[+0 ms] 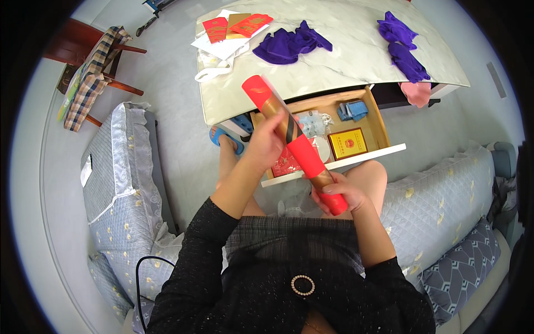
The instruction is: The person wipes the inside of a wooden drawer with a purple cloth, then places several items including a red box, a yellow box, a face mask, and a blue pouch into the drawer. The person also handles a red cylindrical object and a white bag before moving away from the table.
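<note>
A long red tube or roll (306, 156) with gold bands and a dark stripe slants across the view above my lap. My left hand (267, 142) grips its upper half, the thumb lying along the gold part. Around the lower end, close to my knee, my right hand (344, 192) is closed. Beneath the roll, a wooden drawer (381, 129) is pulled out from the table. It holds a yellow box with a red emblem (348, 143), folded blue cloth (353, 110), a clear plastic packet (313, 123) and a red packet (285, 165), partly hidden by the roll.
On the marble-patterned table (350, 67) lie red envelopes (251, 25), a white bag (215, 73) and purple cloths (292, 44) (406, 62). Something pink (416, 94) hangs at the table's right edge. Quilted sofa seats (438, 192) flank me; a cloth-draped chair (89, 89) stands left.
</note>
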A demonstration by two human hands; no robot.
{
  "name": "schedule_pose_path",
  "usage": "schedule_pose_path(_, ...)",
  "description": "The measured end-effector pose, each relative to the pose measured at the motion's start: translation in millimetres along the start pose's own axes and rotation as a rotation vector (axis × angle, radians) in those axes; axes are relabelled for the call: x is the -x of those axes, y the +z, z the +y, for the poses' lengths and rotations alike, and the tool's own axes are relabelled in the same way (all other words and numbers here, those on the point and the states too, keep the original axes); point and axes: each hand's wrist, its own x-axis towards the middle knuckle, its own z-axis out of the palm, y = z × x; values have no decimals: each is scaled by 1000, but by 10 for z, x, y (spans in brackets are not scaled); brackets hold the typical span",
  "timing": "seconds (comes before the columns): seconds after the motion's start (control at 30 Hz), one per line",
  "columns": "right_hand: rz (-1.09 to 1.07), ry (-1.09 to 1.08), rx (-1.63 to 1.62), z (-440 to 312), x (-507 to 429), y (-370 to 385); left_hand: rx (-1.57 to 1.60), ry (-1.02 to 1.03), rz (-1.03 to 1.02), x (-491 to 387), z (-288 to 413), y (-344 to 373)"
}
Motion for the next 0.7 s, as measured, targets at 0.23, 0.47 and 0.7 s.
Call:
schedule_pose_path(0.23,68,-158,-175,18,229,-330,58,103,21,58,103,-261)
schedule_pose_path(0.47,522,-454,50,-158,300,-443,-20,79,353,76,1,-418)
schedule_pose_path(0.7,768,-505,164,-297,189,-326,73,10,524,113,-16,-352)
